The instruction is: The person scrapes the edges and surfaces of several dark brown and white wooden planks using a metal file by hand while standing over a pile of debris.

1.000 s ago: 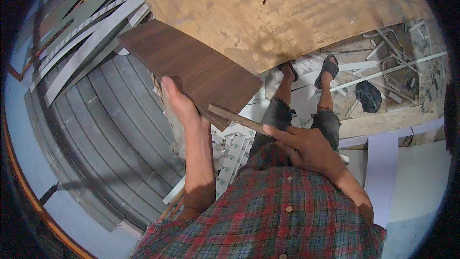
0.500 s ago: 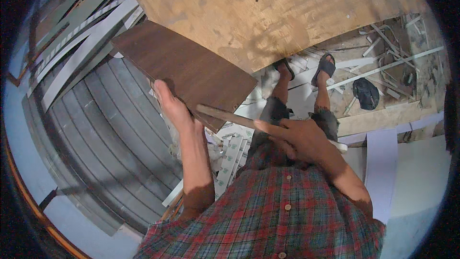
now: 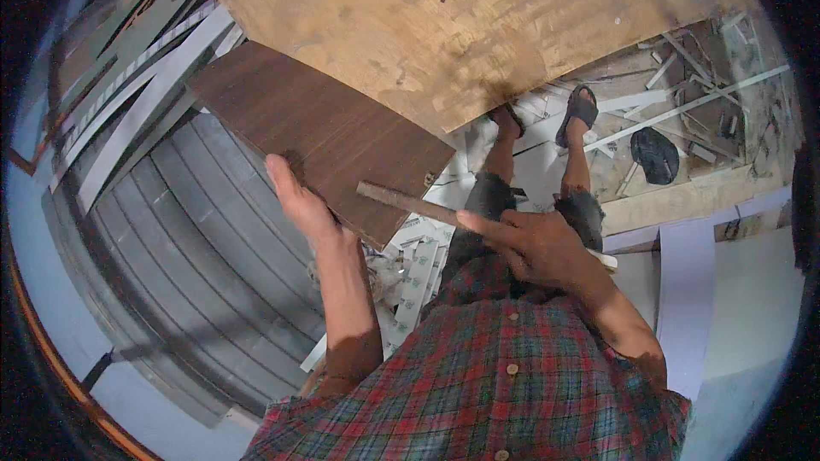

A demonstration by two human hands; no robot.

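Observation:
A dark brown wood-grain board (image 3: 316, 115) lies at a slant, its far edge against a large plywood sheet. My left hand (image 3: 305, 207) grips the board's near left edge, with some fingers hidden by the board. A long flat file (image 3: 406, 202) is in my right hand (image 3: 547, 248), the index finger stretched along it and the others wrapped round. Its front end crosses the board near the right-hand corner; whether it touches cannot be made out. A pale handle end shows behind the right hand.
The plywood sheet (image 3: 504, 17) spans the far side. Grey ribbed panels (image 3: 213, 230) stand at the left, below long white strips (image 3: 154, 119). Offcuts and a black bag (image 3: 654, 156) lie at the right, beyond my sandalled feet (image 3: 577, 115). Printed white strips (image 3: 420, 277) lie below the board.
The file has shifted slightly over the board near its corner. The view has turned a little, so the board and plywood appear somewhat further left. Both hands keep their hold.

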